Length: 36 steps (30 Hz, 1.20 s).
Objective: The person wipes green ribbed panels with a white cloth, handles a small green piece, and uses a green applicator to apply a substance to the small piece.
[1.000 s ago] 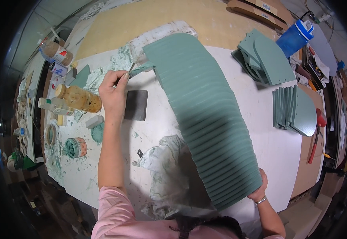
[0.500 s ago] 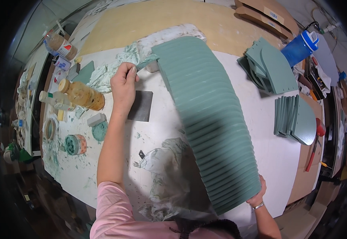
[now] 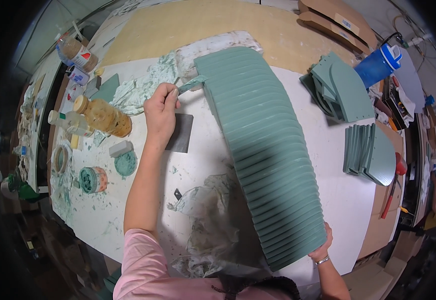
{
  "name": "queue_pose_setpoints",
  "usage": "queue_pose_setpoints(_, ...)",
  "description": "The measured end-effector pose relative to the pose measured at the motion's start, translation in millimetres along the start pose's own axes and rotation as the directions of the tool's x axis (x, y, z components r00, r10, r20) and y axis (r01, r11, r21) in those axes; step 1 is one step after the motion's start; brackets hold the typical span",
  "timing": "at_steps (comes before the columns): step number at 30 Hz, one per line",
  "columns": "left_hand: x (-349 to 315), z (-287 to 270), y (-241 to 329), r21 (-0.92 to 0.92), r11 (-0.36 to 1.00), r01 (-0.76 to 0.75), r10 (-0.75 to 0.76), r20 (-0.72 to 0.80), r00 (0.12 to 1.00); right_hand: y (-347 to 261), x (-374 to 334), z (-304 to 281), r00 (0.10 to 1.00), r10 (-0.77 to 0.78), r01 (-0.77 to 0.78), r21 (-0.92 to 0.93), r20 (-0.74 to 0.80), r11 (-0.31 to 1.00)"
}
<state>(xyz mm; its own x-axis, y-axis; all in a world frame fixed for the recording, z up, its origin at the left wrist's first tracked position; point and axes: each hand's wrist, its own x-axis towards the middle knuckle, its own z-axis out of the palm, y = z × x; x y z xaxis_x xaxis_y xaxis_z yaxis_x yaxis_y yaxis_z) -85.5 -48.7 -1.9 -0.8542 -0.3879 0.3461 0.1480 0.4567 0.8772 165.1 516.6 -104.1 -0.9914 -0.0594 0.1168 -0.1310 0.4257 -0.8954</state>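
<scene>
The ribbed green piece (image 3: 273,150) slants across the white worktop (image 3: 340,210), its far end overlapping a whitish, brown-streaked block (image 3: 218,44). Its shaping looks largely done: rounded ridges run crosswise along the whole visible face. Work at the edge appears unfinished, for the left hand (image 3: 162,102), closed in a pinch, has a narrow, green-smeared tool (image 3: 193,83) whose tip meets the piece's far left edge. Pale scuffs cross some ridges; whether they need more work, I cannot tell. The right hand (image 3: 323,243) cups the piece's near right edge, but its fingers are mostly hidden, so how tightly they close is unclear.

The ridges look smooth and satiny. Left of the piece lie a jar of thick green paste (image 3: 93,180), a flat dark plate (image 3: 180,133) and a crumpled, filmy sheet (image 3: 205,207); right of it stand thin, curved green panels (image 3: 370,152).
</scene>
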Motion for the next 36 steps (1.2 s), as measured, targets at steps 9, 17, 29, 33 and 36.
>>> queue_pose_setpoints(9,6.1,3.5,5.9,-0.031,0.999,-0.034,0.034,-0.001,0.999,-13.1,7.7,2.3,1.000,-0.013,0.013,-0.007,-0.002,1.000)
queue_pose_setpoints(17,37.9,26.9,28.0,0.053,0.992,-0.115,0.114,0.022,0.993,-23.0,14.9,2.8,1.000,-0.016,0.016,-0.033,0.014,0.999)
queue_pose_setpoints(29,70.3,58.1,31.4,0.371,0.897,-0.240,0.256,0.006,0.967,-6.1,4.6,0.7,0.979,0.174,-0.179,0.051,0.103,0.982)
queue_pose_setpoints(33,66.9,51.3,23.9,0.217,0.958,-0.187,0.201,-0.041,0.979,-27.2,21.7,1.3,0.995,-0.065,0.068,-0.029,0.082,0.997)
queue_pose_setpoints(36,57.3,45.4,23.6,-0.006,0.998,-0.059,0.059,-0.033,0.998,-27.7,22.2,-0.3,0.993,-0.061,0.071,-0.092,0.106,0.993)
